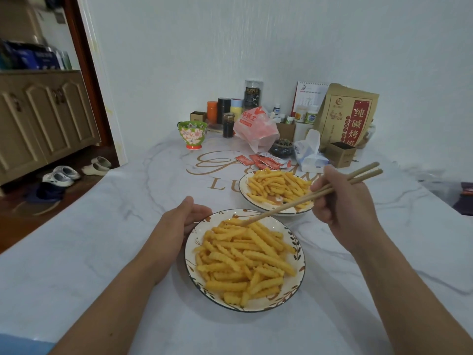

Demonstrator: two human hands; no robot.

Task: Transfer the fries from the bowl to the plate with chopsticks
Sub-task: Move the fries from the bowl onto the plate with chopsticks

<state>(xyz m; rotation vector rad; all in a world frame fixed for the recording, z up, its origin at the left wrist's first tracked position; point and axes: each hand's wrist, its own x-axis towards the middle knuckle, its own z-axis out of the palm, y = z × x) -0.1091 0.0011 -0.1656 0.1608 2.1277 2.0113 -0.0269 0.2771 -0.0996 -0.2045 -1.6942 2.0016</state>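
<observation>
Right hand (340,201) fingers grip chopsticks (302,197), tips on fries (245,254) at the bowl's (298,271) far edge. Left hand (183,217) fingers curl on its left rim. Plate (243,187) just beyond; bare surface (102,239) left.

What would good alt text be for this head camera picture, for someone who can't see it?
A right hand holds chopsticks with tips among crinkle-cut fries in a near dish, while the left hand grips its rim. A second dish of fries sits behind on a marble-patterned table cluttered at the back.
</observation>
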